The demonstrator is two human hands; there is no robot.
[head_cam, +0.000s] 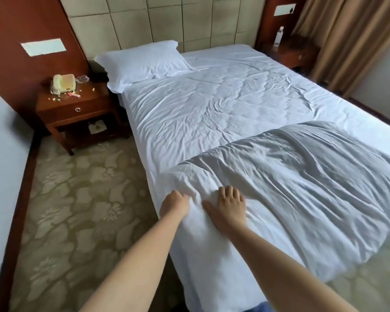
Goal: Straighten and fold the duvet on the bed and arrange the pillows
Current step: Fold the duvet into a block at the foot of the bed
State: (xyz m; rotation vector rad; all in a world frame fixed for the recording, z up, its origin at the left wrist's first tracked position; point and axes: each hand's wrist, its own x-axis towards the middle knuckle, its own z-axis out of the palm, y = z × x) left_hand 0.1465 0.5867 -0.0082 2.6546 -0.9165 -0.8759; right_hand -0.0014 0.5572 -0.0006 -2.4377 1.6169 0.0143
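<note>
A person stands at the foot corner of a bed point(212, 113) covered in a wrinkled white sheet, seen from a head-worn camera looking down at two bare forearms. A white duvet point(302, 176) lies folded across the lower part of the bed, its upper fold running across the mattress about halfway up, with its near edge hanging over the foot end toward the floor. The left hand point(175, 204) sits at the duvet's near left corner, fingers curled into the fabric, bunching a ridge of cloth. The right hand point(229, 204) lies just beside it, palm down on the duvet with fingers spread and slightly bent, pressing the cloth flat. A single white pillow point(142, 64) rests at the head of the bed on the left side, against a padded beige headboard point(167, 19). To the left of the bed stands a wooden nightstand point(77, 109) holding a cream telephone point(63, 84) and small scattered bits. A second nightstand point(300, 52) at the far right carries a clear bottle point(279, 37), next to tan curtains point(347, 41). The floor is a pale carpet point(81, 199) with a floral pattern.
</note>
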